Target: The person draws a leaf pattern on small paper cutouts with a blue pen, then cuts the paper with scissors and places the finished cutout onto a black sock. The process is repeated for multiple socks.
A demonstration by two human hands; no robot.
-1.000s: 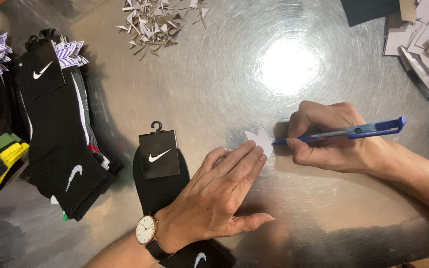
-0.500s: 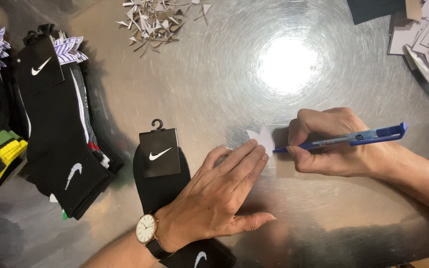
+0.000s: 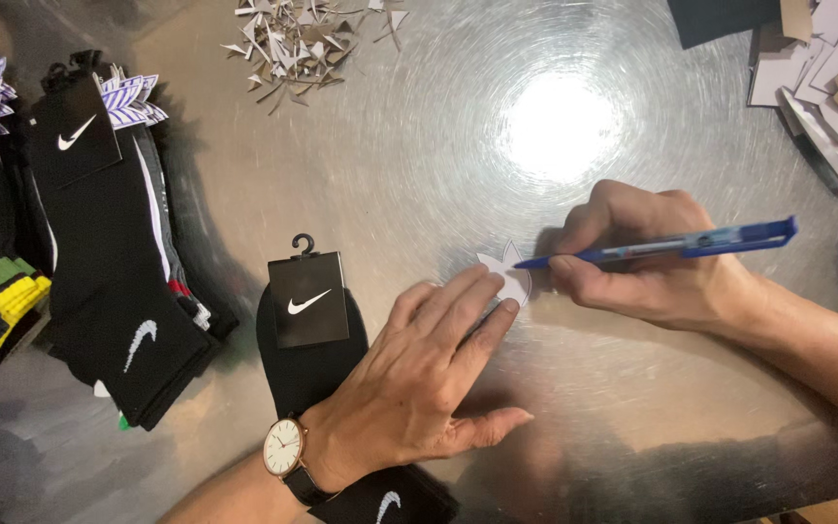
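two hands meet at the small white paper cutout (image 3: 508,278); left hand (image 3: 429,374) lies flat, fingertips pinning its near edge; right hand (image 3: 637,262), closed around a blue pen (image 3: 666,245), points the tip leftward onto it.

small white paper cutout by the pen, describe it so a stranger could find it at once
On the shiny metal table, look between the two hands. The small white paper cutout lies under the left hand fingertips, at the blue pen tip; unlike the scraps, it lies alone.
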